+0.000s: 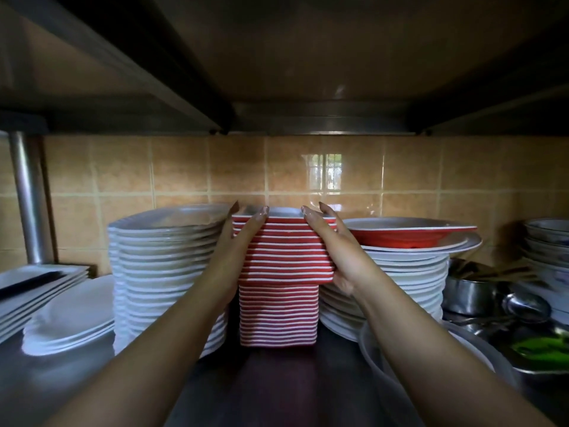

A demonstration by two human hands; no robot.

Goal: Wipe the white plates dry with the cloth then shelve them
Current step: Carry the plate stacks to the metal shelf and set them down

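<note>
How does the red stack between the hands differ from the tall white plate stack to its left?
The red square dishes have straight sides with thin white rims; the tall white plate stack is plain white with curved edges. Both hands, left hand and right hand, hold the red stack's upper part, which sits offset from its lower part; the white stack is untouched and roughly aligned. Both stand on the metal shelf, about equally high.

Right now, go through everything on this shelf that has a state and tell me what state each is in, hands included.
Left hand: holds the left side of the upper red dishes.
Right hand: holds their right side.
Upper red dishes: stacked, shifted right of the batch below.
Lower red dishes: stacked upright on the shelf.
Tall white plate stack: upright, slightly uneven.
Right white plate stack: topped by a red bowl.
Oval white plates: low stack.
</note>
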